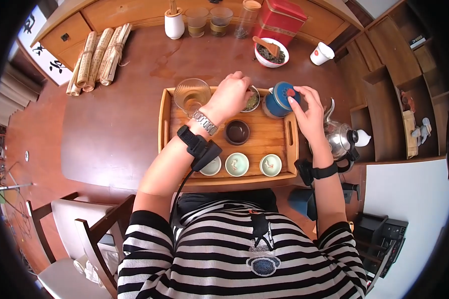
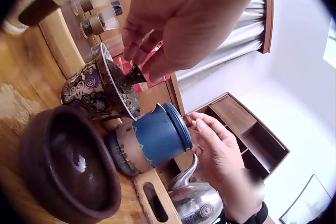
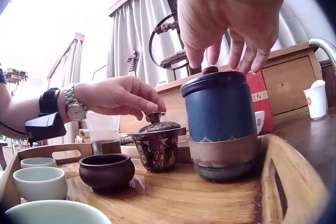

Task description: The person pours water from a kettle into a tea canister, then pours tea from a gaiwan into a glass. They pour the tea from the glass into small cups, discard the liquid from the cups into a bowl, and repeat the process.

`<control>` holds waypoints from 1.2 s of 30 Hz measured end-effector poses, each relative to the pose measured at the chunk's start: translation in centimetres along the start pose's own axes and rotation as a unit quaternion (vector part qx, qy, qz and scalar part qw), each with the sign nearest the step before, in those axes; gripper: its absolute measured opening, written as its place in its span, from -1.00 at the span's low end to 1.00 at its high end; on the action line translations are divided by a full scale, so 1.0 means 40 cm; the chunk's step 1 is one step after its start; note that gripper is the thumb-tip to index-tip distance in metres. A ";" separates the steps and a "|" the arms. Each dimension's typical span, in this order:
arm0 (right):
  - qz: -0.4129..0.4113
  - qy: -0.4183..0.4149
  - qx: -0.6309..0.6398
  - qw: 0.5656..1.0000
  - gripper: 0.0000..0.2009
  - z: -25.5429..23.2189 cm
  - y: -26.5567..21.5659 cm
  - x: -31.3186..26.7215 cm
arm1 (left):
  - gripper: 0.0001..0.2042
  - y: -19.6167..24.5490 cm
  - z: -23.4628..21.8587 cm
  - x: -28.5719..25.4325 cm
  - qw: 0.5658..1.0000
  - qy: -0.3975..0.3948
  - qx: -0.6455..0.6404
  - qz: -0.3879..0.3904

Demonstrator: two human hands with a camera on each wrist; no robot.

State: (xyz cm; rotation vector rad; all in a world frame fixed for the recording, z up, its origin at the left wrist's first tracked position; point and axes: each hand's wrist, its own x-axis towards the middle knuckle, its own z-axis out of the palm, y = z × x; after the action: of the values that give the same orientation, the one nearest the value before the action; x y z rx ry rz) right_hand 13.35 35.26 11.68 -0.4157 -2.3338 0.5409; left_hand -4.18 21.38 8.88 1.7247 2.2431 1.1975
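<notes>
My left hand (image 1: 226, 101) pinches the dark knob of a patterned gaiwan lid (image 3: 159, 126) between thumb and fingers. This lid lies over the gaiwan bowl (image 2: 88, 88), within its flared rim. On the right, my right hand (image 1: 310, 110) has thumb and fingers about the red knob (image 1: 291, 92) of a blue lidded pot (image 3: 220, 113), whose lid (image 2: 178, 127) sits on top. A dark brown bowl (image 1: 237, 132) stands in front of the gaiwan. Nearest my body are several pale green cups (image 1: 237, 165), one partly hidden by the left wrist camera.
All this stands on a wooden tray (image 1: 292, 144). A ribbed glass pitcher (image 1: 190, 92) is at its back left, a steel kettle (image 1: 338, 138) just right of it. Behind are a bowl of tea leaves (image 1: 271, 54), a red tin (image 1: 279, 22), a white cup (image 1: 322, 54) and bamboo rolls (image 1: 99, 57).
</notes>
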 end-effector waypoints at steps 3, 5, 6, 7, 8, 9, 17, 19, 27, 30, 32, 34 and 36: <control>0.023 -0.027 -0.016 0.999 -0.77 0.018 0.007 0.007 | -0.83 -0.010 0.007 -0.004 1.000 -0.004 -0.010 -0.004; 0.043 -0.036 -0.019 0.998 -0.78 0.023 0.015 0.008 | -0.83 -0.010 0.005 -0.005 0.999 -0.014 -0.028 -0.007; 0.042 -0.039 -0.021 0.998 -0.78 0.025 0.020 0.007 | -0.83 -0.009 0.004 -0.005 0.999 -0.026 -0.041 -0.010; 0.036 -0.037 -0.029 0.998 -0.78 0.027 0.024 0.005 | -0.83 -0.009 0.004 -0.007 0.999 -0.025 -0.043 -0.011; 0.029 -0.036 -0.037 0.998 -0.78 0.029 0.025 0.005 | -0.82 -0.009 0.006 -0.009 0.999 -0.019 -0.041 -0.003; 0.028 -0.038 -0.039 0.998 -0.78 0.029 0.024 0.005 | -0.82 -0.009 0.007 -0.010 0.999 -0.012 -0.039 0.004; 0.015 -0.048 -0.089 0.995 -0.79 0.023 0.010 0.010 | -0.81 -0.017 0.025 -0.011 1.000 0.007 0.002 0.015; 0.010 -0.049 -0.093 0.994 -0.80 0.024 0.009 0.010 | -0.81 -0.018 0.025 -0.013 1.000 0.009 0.000 0.013; 0.009 -0.019 -0.083 0.996 -0.82 0.018 0.016 0.022 | -0.81 -0.019 0.025 -0.013 1.000 0.009 0.001 0.012; 0.011 -0.041 -0.080 0.996 -0.81 0.018 0.009 0.022 | -0.83 -0.020 0.028 -0.014 1.000 0.017 -0.002 0.014; 0.006 -0.055 -0.081 0.995 -0.80 0.020 0.009 0.020 | -0.83 -0.019 0.027 -0.014 1.000 0.017 -0.001 0.015; 0.002 -0.058 -0.085 0.995 -0.80 0.018 0.009 0.021 | -0.84 -0.018 0.025 -0.013 1.000 0.017 0.000 0.017; -0.002 -0.060 -0.090 0.994 -0.80 0.015 0.008 0.023 | -0.84 -0.016 0.022 -0.013 1.000 0.015 0.000 0.017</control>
State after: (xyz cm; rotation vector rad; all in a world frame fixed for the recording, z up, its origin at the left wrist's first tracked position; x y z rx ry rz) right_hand 12.33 35.78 11.63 -0.4743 -2.5092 0.3640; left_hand -4.05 21.37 7.68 1.7644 2.2386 1.2389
